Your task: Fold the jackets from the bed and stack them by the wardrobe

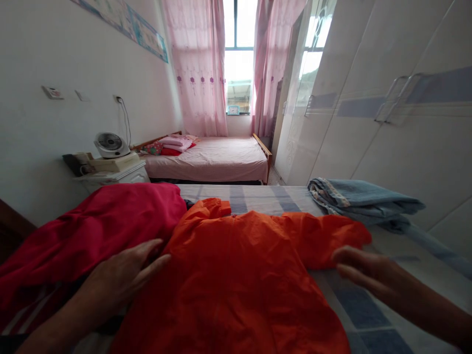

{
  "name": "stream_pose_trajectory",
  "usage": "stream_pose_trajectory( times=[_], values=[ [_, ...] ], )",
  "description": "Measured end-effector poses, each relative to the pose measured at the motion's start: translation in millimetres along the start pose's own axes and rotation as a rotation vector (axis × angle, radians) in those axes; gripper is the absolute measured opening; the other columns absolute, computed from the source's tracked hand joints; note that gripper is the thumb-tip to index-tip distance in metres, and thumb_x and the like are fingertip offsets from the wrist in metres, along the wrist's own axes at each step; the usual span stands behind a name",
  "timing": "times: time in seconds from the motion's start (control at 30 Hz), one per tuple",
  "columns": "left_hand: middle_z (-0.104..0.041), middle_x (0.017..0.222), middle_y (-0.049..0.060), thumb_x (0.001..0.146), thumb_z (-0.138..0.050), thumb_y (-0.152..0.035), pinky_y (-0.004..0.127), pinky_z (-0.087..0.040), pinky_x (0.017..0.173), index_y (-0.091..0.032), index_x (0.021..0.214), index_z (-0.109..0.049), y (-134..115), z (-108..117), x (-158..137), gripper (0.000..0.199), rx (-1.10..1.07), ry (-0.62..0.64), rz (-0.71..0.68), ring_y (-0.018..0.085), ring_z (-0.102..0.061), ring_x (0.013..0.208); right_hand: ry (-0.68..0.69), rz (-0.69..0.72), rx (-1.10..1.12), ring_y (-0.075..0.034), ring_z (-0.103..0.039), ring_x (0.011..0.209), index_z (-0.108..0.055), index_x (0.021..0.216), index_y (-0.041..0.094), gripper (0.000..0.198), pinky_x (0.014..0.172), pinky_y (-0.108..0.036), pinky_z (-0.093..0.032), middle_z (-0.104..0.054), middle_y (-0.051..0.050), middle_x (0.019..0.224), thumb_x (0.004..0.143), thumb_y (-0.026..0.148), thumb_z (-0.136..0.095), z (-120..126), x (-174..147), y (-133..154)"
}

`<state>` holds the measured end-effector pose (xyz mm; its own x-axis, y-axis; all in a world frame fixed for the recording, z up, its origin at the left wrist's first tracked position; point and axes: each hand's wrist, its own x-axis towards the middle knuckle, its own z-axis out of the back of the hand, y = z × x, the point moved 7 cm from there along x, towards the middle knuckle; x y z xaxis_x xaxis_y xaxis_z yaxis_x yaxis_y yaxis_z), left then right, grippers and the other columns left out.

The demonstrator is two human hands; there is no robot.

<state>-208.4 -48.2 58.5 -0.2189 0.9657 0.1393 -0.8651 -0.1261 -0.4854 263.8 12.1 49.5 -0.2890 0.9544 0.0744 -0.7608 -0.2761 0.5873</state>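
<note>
An orange jacket (236, 275) lies spread on the bed in front of me, its collar end away from me and a sleeve out to the right. Over its left edge my left hand (123, 269) is open, thumb and fingers apart. Close to the end of the right sleeve (328, 238) is my right hand (363, 268), slightly blurred, fingers loosely bent with a gap to the thumb. Whether either hand touches the fabric I cannot tell. To the left, beside the jacket, lies a crimson garment (136, 216).
Folded jeans (365, 196) lie at the right on the checked bed sheet (254, 192). A second bed (217, 157) with folded pink bedding (177, 143) stands by the window. A small fan (111, 143) sits on a cabinet at the left; white wardrobes (368, 73) line the right.
</note>
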Motion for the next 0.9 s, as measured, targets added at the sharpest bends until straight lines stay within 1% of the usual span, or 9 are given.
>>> stream_pose_trajectory(
  times=[0.1,0.17,0.33,0.4,0.53,0.67,0.77,0.83,0.9],
  values=[
    [-0.060,0.122,0.009,0.084,-0.041,-0.053,0.039,-0.041,0.095,-0.023,0.116,-0.057,-33.9,-13.3,33.7,0.046,0.161,-0.030,-0.190,0.029,-0.055,0.112,-0.134,0.046,-0.076,-0.022,-0.062,0.088,-0.061,0.092,0.025,0.026,0.079,-0.032,-0.046,-0.067,-0.005,0.097,0.083,0.044,-0.047,4.7,45.6,21.4],
    [-0.053,0.130,0.012,0.086,-0.037,-0.049,0.037,-0.038,0.099,-0.020,0.121,-0.053,-53.4,-25.8,66.4,0.048,0.227,-0.031,-0.215,0.027,-0.048,0.121,-0.190,0.104,-0.094,-0.022,-0.061,0.095,-0.060,0.098,0.022,0.027,0.086,-0.032,-0.044,-0.067,-0.006,0.103,0.084,0.039,-0.043,-1.8,80.9,41.6],
    [-0.058,0.120,0.022,0.078,-0.044,-0.060,0.038,-0.044,0.087,-0.010,0.122,-0.051,-56.0,-66.4,134.1,0.067,0.344,0.092,0.001,0.032,-0.056,0.109,0.010,0.162,-0.152,-0.021,-0.058,0.101,-0.061,0.106,0.013,0.036,0.091,-0.031,-0.040,-0.064,-0.012,0.112,0.086,0.031,-0.038,-54.5,150.6,66.4],
    [-0.065,0.105,0.021,0.074,-0.051,-0.055,0.036,-0.047,0.077,-0.010,0.110,-0.059,-53.1,-77.0,142.1,0.058,0.362,0.137,0.023,0.032,-0.062,0.096,0.103,0.151,-0.149,-0.020,-0.062,0.091,-0.066,0.097,0.015,0.036,0.083,-0.030,-0.042,-0.068,-0.010,0.101,0.088,0.032,-0.036,-70.6,161.2,65.6],
    [-0.069,0.096,0.014,0.077,-0.046,-0.032,0.032,-0.046,0.073,-0.017,0.101,-0.063,-51.8,-63.8,127.3,0.033,0.374,0.112,-0.019,0.027,-0.064,0.089,0.239,0.143,-0.125,-0.019,-0.064,0.080,-0.069,0.092,0.016,0.040,0.073,-0.027,-0.045,-0.070,-0.008,0.089,0.088,0.039,-0.036,-80.8,151.1,60.6],
    [-0.068,0.099,0.010,0.085,-0.033,-0.032,0.032,-0.046,0.077,-0.020,0.119,-0.053,-36.6,-13.9,88.1,0.041,0.345,-0.071,-0.012,0.026,-0.064,0.090,0.355,0.085,-0.159,-0.023,-0.060,0.097,-0.056,0.124,0.016,0.056,0.083,-0.030,-0.044,-0.065,-0.011,0.112,0.074,0.040,-0.057,-84.4,120.6,46.9],
    [-0.065,0.107,0.016,0.085,-0.034,-0.037,0.041,-0.049,0.071,-0.016,0.126,-0.048,-20.3,8.4,60.5,0.048,0.487,-0.178,0.009,0.034,-0.063,0.089,0.355,0.157,-0.209,-0.024,-0.057,0.103,-0.054,0.125,0.020,0.061,0.088,-0.032,-0.041,-0.061,-0.010,0.116,0.066,0.030,-0.062,-91.3,103.5,46.6],
    [-0.053,0.125,0.022,0.084,-0.036,-0.030,0.049,-0.047,0.080,-0.010,0.133,-0.042,-27.8,9.4,50.9,0.054,0.593,-0.275,-0.122,0.040,-0.054,0.107,0.364,0.219,-0.251,-0.024,-0.058,0.095,-0.060,0.115,0.021,0.050,0.083,-0.031,-0.042,-0.063,-0.010,0.108,0.065,0.026,-0.061,-99.8,98.1,51.3],
    [-0.040,0.139,0.021,0.083,-0.036,-0.023,0.050,-0.038,0.097,-0.008,0.136,-0.039,-48.3,-1.0,49.7,0.055,0.550,-0.313,-0.344,0.037,-0.040,0.125,0.382,0.250,-0.316,-0.022,-0.060,0.084,-0.064,0.102,0.021,0.037,0.073,-0.028,-0.042,-0.063,-0.008,0.099,0.065,0.023,-0.058,-109.0,97.2,56.8]
  ],
)
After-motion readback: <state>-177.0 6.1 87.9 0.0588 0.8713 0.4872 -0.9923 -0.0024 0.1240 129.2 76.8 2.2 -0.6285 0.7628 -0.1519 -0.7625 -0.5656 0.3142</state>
